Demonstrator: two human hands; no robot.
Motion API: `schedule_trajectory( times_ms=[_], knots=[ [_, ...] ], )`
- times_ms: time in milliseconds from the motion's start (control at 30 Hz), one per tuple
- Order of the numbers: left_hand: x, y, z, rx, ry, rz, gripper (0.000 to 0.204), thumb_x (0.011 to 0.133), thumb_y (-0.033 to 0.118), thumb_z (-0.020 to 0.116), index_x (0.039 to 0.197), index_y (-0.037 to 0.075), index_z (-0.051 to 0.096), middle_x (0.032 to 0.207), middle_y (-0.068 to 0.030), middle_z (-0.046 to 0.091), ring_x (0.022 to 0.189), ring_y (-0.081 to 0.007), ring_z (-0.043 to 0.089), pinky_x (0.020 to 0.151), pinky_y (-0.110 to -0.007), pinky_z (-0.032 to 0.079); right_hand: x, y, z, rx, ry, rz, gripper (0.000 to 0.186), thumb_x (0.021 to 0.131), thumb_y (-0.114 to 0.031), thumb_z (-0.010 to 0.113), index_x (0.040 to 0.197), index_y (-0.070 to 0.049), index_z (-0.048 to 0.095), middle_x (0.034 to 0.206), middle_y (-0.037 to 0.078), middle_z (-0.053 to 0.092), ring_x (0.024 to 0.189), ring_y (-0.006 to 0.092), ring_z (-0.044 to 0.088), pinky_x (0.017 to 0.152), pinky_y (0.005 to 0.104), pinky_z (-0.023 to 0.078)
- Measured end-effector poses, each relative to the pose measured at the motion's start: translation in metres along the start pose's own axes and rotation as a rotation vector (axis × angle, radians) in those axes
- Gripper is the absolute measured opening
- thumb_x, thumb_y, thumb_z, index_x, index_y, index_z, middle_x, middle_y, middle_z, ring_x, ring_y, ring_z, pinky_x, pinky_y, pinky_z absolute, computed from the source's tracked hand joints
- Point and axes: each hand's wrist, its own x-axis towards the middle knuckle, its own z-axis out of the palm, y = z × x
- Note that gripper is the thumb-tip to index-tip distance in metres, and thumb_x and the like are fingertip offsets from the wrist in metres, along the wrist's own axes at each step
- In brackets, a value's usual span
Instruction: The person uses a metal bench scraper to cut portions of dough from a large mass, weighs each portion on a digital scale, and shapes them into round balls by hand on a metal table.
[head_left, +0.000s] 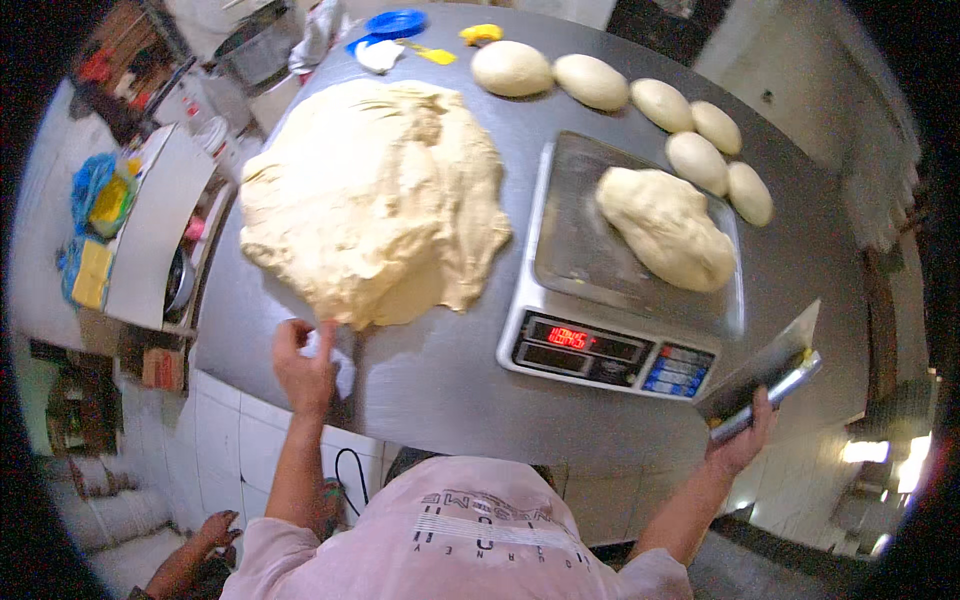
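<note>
A large slab of pale dough [375, 200] spreads over the left of the steel table. At its near edge is my left hand [303, 370], thumb and fingers apart, the thumb side close to or touching the dough; something whitish shows beside it. My right hand [745, 435] is wrapped round the tubular handle of a metal dough scraper [770, 365], its blade tilted up beside the scale. On the plate of the white digital scale [545, 300] lies a lumpy piece of dough [668, 228]. The scale's red display is lit.
Several smooth dough balls [595, 82] line the table's far right edge. A blue plastic dish [395, 24] and a yellow scraper-like piece [435, 55] lie at the back. Left of the table stands a white shelf unit [150, 230]. Another person's hand [218, 530] shows at lower left.
</note>
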Motion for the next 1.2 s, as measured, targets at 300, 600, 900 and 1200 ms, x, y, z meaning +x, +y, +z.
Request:
schedule_trajectory(
  times_ms=[300, 600, 900, 1200],
  knots=[
    [0.024, -0.012, 0.051, -0.118, -0.099, 0.191, 0.046, 0.075, 0.012, 0.068, 0.113, -0.004, 0.047, 0.096, -0.0266, 0.052, 0.09, -0.0457, 0.05, 0.077, -0.048, 0.043, -0.11, 0.03, 0.161, -0.581, -0.958, -0.411, 0.075, 0.073, 0.0, 0.065, 0.139, -0.005, 0.031, 0.12, 0.018, 0.055, 0.103, 0.0265, 0.058, 0.091, 0.0356, 0.046],
    [-0.01, -0.03, 0.0, -0.227, -0.168, 0.292, 0.022, 0.067, -0.005, 0.057, 0.089, -0.001, 0.055, 0.079, -0.0198, 0.054, 0.075, -0.0389, 0.054, 0.068, -0.046, 0.044, -0.202, 0.052, 0.279, -0.763, -1.654, -1.087, 0.075, 0.078, -0.004, 0.05, 0.145, -0.027, 0.029, 0.068, 0.01, 0.054, 0.056, 0.0282, 0.058, 0.052, 0.0401, 0.049],
    [-0.03, -0.046, -0.003, -0.225, -0.15, 0.343, 0.025, 0.067, -0.001, 0.062, 0.091, 0.001, 0.057, 0.082, -0.0172, 0.057, 0.079, -0.0378, 0.055, 0.069, -0.046, 0.045, -0.244, 0.076, 0.307, -1.017, -1.839, -1.064, 0.081, 0.077, -0.002, 0.052, 0.147, -0.03, 0.021, 0.075, 0.014, 0.058, 0.064, 0.0314, 0.062, 0.057, 0.0419, 0.05],
    [-0.071, -0.028, -0.051, -0.774, -0.478, -0.041, 0.037, 0.083, 0.024, 0.061, 0.111, 0.004, 0.048, 0.104, -0.0127, 0.053, 0.093, -0.0292, 0.059, 0.077, -0.038, 0.049, -0.195, 0.073, 0.297, -0.902, -1.753, -0.694, 0.087, 0.075, -0.001, 0.053, 0.148, -0.027, 0.015, 0.096, 0.022, 0.062, 0.078, 0.0397, 0.063, 0.072, 0.0444, 0.051]
  ],
)
